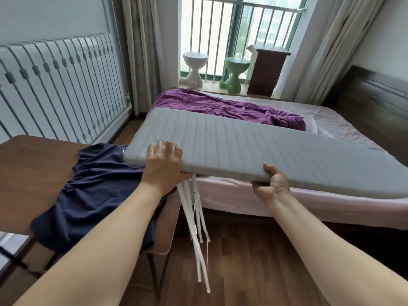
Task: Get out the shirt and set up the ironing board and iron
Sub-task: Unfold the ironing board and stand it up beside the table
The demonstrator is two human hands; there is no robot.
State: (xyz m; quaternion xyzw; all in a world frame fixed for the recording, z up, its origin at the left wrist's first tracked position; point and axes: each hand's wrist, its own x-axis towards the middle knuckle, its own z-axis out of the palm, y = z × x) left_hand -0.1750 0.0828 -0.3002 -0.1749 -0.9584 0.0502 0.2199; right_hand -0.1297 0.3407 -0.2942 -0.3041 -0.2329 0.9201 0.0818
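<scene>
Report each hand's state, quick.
Left hand: gripping the near edge of the board, fingers spread on top.
Right hand: gripping the board's near edge from below, thumb on top.

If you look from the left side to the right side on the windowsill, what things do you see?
White stool → green stool → brown wooden box.

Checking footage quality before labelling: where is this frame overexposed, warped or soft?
Head view: the window is blown out by daylight; wide-angle bending curves the ironing board and the radiator; the forearms near the bottom edge are soft.
</scene>
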